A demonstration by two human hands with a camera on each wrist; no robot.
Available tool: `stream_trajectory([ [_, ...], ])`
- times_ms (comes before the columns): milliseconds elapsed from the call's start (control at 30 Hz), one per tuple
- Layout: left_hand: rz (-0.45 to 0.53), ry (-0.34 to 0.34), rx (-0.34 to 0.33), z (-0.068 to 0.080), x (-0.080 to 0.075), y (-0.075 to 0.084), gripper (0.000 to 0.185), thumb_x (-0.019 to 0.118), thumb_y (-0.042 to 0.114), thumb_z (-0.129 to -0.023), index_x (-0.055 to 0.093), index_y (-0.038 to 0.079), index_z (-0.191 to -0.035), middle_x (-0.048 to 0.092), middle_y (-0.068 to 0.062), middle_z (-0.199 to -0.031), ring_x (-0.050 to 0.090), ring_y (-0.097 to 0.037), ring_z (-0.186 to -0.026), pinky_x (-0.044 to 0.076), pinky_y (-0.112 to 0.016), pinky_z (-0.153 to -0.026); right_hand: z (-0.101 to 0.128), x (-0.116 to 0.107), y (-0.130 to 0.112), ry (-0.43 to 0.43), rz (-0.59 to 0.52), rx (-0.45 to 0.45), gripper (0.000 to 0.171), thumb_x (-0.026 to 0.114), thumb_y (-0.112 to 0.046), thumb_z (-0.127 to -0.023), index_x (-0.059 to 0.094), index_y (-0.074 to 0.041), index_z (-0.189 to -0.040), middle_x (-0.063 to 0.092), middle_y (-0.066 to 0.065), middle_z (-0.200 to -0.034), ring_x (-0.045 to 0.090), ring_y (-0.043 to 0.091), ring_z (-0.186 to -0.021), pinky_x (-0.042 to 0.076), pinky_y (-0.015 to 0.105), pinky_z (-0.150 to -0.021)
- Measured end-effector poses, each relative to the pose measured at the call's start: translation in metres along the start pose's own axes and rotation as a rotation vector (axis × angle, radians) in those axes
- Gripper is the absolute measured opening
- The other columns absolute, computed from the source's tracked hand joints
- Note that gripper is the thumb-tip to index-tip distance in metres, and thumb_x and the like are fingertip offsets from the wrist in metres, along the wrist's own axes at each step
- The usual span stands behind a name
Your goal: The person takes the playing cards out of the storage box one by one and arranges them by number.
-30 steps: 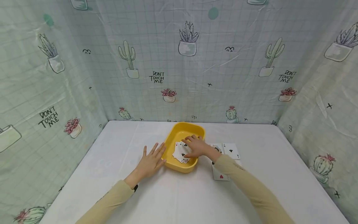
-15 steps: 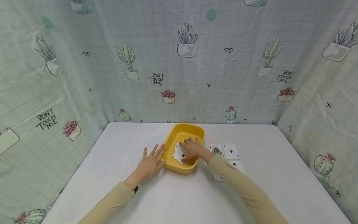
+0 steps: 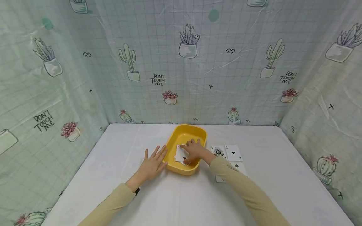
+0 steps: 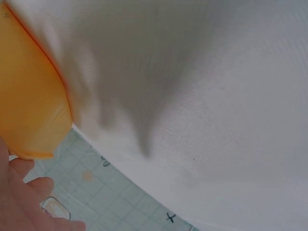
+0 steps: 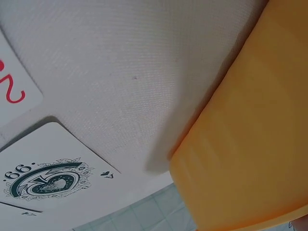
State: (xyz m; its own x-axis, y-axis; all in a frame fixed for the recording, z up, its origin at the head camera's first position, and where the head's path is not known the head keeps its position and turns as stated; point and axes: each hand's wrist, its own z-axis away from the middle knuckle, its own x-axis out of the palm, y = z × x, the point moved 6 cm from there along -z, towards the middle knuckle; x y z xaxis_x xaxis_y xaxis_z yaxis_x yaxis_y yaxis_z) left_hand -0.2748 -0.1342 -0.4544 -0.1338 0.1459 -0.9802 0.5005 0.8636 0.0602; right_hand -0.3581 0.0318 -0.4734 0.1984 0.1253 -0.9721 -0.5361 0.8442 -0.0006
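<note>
A yellow tray (image 3: 183, 135) stands on the white table, with several playing cards (image 3: 180, 154) in its near part. My left hand (image 3: 150, 164) lies at the tray's left side, fingers spread and straight, fingertips right at the rim. In the left wrist view, the fingers (image 4: 41, 185) show beside the tray's yellow wall (image 4: 33, 91). My right hand (image 3: 194, 151) reaches over the right rim, its fingers and thumb spread over the cards and partly hiding them. The right wrist view shows mostly the tray's outer wall (image 5: 245, 139).
Right of the tray lie an ace of spades (image 3: 218, 152), a club card (image 3: 233, 153) and a spade card (image 3: 238, 166). A red 2 (image 5: 17, 91) shows in the right wrist view. My right sleeve (image 3: 240, 182) covers part of these cards. A patterned cloth (image 3: 181, 78) hangs behind.
My right hand has come down and slightly left over the cards in the tray, then nearly stopped. The right forearm has shifted left, uncovering more of the cards beside the tray. My left hand stays.
</note>
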Motion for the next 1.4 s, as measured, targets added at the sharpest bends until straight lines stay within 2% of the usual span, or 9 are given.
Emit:
stream_trajectory([
  [400, 0.001, -0.018, -0.011, 0.001, 0.002, -0.001, 0.06, 0.033, 0.046, -0.094, 0.02, 0.014, -0.143, 0.017, -0.001, -0.15, 0.016, -0.028, -0.138, 0.01, -0.066, -0.101, 0.004, -0.006, -0.002, 0.035, 0.0, -0.027, 0.078, 0.06, -0.059, -0.073, 0.03, -0.029, -0.139, 0.044, 0.012, -0.13, 0.042, 0.033, -0.117, 0.021, 0.057, -0.102],
  [633, 0.008, 0.007, -0.011, 0.002, 0.001, -0.001, 0.059, 0.036, 0.044, -0.093, 0.024, 0.014, -0.142, 0.02, -0.001, -0.15, 0.021, -0.03, -0.137, 0.013, -0.066, -0.1, 0.01, -0.015, -0.003, 0.05, -0.079, -0.042, 0.078, 0.064, -0.054, -0.073, 0.031, -0.026, -0.139, 0.039, 0.014, -0.138, 0.035, 0.038, -0.125, 0.016, 0.06, -0.104],
  [767, 0.016, -0.002, -0.013, 0.002, 0.001, -0.001, 0.059, 0.036, 0.045, -0.093, 0.023, 0.014, -0.142, 0.019, -0.001, -0.15, 0.019, -0.029, -0.137, 0.012, -0.066, -0.1, 0.012, -0.019, -0.003, 0.065, -0.078, -0.062, 0.079, 0.065, -0.052, -0.073, 0.031, -0.026, -0.139, 0.04, 0.013, -0.137, 0.036, 0.036, -0.125, 0.017, 0.06, -0.104],
  [1033, 0.015, -0.005, -0.007, 0.0, -0.002, 0.001, 0.059, 0.035, 0.044, -0.093, 0.023, 0.013, -0.142, 0.019, -0.002, -0.15, 0.019, -0.029, -0.137, 0.011, -0.066, -0.101, 0.018, -0.03, -0.002, 0.146, -0.073, -0.093, 0.079, 0.069, -0.05, -0.07, 0.035, -0.025, -0.136, 0.046, 0.01, -0.131, 0.039, 0.033, -0.119, 0.024, 0.059, -0.1],
  [1167, 0.017, -0.001, -0.002, 0.0, -0.002, 0.002, 0.059, 0.036, 0.044, -0.093, 0.024, 0.013, -0.142, 0.02, -0.002, -0.15, 0.02, -0.03, -0.137, 0.01, -0.067, -0.101, 0.022, -0.037, -0.003, 0.181, -0.065, -0.12, 0.078, 0.07, -0.047, -0.071, 0.035, -0.025, -0.137, 0.042, 0.013, -0.135, 0.038, 0.035, -0.121, 0.026, 0.06, -0.098],
  [1400, 0.016, -0.016, -0.01, 0.002, -0.001, 0.001, 0.06, 0.035, 0.044, -0.093, 0.022, 0.013, -0.142, 0.018, -0.002, -0.15, 0.016, -0.029, -0.138, 0.009, -0.066, -0.101, 0.034, -0.049, -0.002, 0.228, -0.127, -0.164, 0.076, 0.07, -0.041, -0.073, 0.035, -0.022, -0.137, 0.037, 0.019, -0.138, 0.035, 0.038, -0.123, 0.024, 0.061, -0.099],
])
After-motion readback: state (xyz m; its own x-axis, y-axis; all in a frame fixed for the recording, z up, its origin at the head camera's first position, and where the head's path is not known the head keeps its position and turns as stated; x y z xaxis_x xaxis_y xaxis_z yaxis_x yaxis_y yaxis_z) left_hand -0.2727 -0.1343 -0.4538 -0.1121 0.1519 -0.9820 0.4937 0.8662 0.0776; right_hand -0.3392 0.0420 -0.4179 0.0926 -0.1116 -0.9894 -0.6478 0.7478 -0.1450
